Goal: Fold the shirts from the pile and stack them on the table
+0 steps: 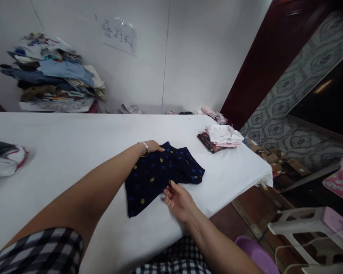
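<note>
A dark navy shirt [151, 179] with blue and yellow spots lies on the white-covered table in front of me, its short sleeve pointing to the right. My left hand [153, 147], with a silver bracelet at the wrist, reaches across to the shirt's far edge. Its thumb lies over the cloth and the other fingers are mostly hidden. At the near edge, my right hand [179, 199] pinches the shirt's fabric between thumb and forefinger, the other fingers curled.
Folded clothes [221, 136] are stacked at the table's right end. A tall clothes pile [60, 76] stands behind at the left, and a white garment [5, 161] lies at the left edge. Right of the table are a plastic stool [300, 224] and a purple basin [255, 253].
</note>
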Tool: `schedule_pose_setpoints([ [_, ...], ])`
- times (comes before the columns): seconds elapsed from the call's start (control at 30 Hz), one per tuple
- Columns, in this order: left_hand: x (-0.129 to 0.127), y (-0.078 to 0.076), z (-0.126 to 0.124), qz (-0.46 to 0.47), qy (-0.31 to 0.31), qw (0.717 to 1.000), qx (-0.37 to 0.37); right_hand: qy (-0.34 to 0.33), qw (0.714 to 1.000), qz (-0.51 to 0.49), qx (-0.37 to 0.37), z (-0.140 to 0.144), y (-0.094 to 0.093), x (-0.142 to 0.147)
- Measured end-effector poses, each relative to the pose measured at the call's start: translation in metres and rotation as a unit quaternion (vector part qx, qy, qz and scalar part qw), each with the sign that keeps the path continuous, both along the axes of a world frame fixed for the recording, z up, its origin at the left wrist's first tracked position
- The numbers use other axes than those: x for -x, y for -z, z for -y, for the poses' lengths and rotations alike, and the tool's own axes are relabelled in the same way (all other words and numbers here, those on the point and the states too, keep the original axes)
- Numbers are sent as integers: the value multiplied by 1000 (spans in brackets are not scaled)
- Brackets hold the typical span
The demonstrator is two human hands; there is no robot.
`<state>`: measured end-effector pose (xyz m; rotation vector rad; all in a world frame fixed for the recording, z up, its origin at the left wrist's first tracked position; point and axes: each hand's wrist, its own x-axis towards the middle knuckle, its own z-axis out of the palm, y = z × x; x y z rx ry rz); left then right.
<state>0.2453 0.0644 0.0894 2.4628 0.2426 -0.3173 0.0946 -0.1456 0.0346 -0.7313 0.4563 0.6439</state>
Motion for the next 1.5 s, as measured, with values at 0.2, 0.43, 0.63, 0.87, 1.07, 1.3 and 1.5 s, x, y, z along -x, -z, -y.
schedule_pose_setpoints([
  [0.2, 29, -56, -30, 97, -18, 987, 125, 23, 973, 219, 71, -2, -25, -28],
  [0.43, 111, -114, -62, 368, -56, 886, 276, 81, 860, 494, 99, 1, -80, -95],
  [0.63, 230, -20, -56, 229, -45, 960, 153, -108, 822, 511, 227, 33, -14, -46],
  [0.87, 303, 50, -32, 127, -89, 970, 187, -183, 794, 483, 321, 61, 30, 3],
  [1.07, 290, 24, -38, 72, -224, 939, 249, -194, 871, 382, 238, 53, 0, -18],
  [1.3, 234, 20, -49, 55, -278, 924, 258, -186, 879, 299, 320, 13, -9, -53],
  [1.5, 237, 1, -25, 127, -262, 911, 291, -123, 889, 389, 206, 6, -23, -34],
])
